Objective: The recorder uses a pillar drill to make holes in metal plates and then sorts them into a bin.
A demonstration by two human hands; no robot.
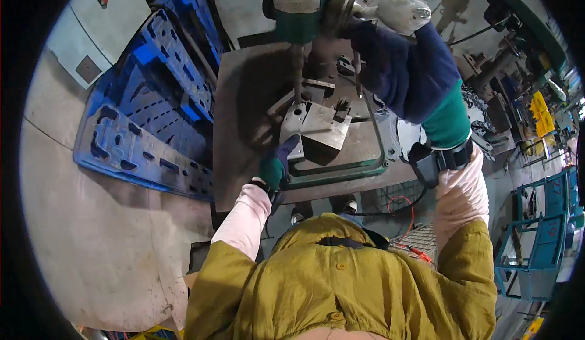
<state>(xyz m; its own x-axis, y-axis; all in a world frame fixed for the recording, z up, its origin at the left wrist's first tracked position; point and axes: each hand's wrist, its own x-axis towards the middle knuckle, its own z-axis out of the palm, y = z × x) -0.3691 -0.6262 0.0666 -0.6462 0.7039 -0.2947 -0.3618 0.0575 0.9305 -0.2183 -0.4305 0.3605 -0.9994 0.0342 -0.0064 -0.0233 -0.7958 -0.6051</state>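
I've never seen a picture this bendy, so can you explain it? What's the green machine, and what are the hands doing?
A camera on the person's head looks down, and its wide lens bends the edges. The green machine looks like a drill; its metal spindle points downward. Below are a metal block and a green-rimmed base. The gloved left hand touches a pale metal plate. The gloved right hand is raised beside the machine; its grip isn't clear.
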